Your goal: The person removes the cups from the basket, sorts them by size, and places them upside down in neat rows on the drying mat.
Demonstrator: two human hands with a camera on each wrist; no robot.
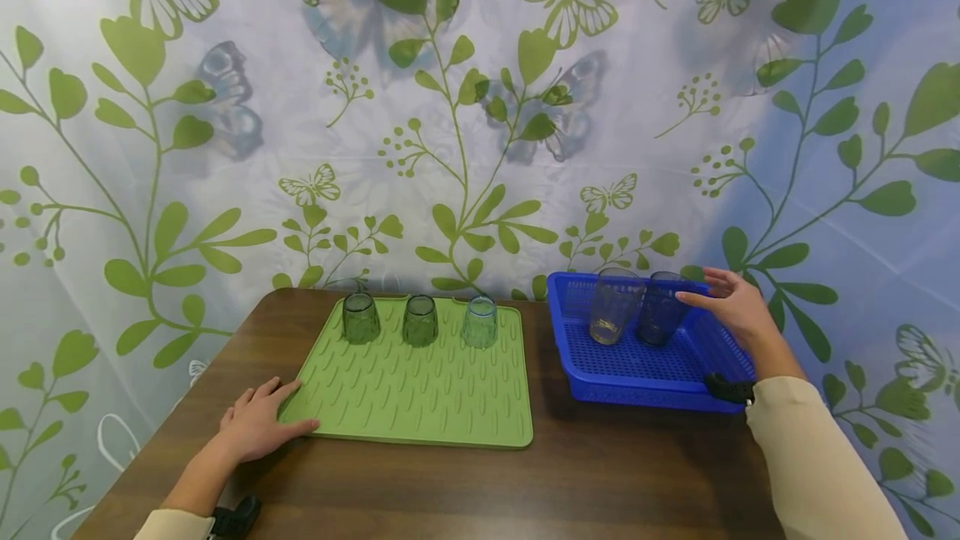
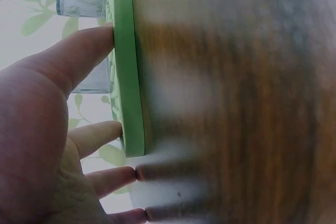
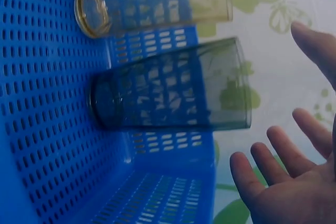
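Here's the dark glass (image 1: pixel 660 319), standing in the blue basket (image 1: pixel 637 391), wide mouth up and narrower base down, long axis close to vertical; it looks stiff, fairly light, slippery and easy to chip, so the sides just below the rim seem the place to take hold; the right hand (image 1: pixel 738 313) is beside it, fingers spread, gripping nothing, a gap showing in the right wrist view; next to it stands the amber glass (image 1: pixel 617 307), mouth up too; over on the table (image 1: pixel 480 494), the left hand (image 1: pixel 258 423) rests unclenched at the green mat (image 1: pixel 420 398), thumb and index finger touching its near left corner; three small glasses (image 1: pixel 420 323) line the mat's far side.
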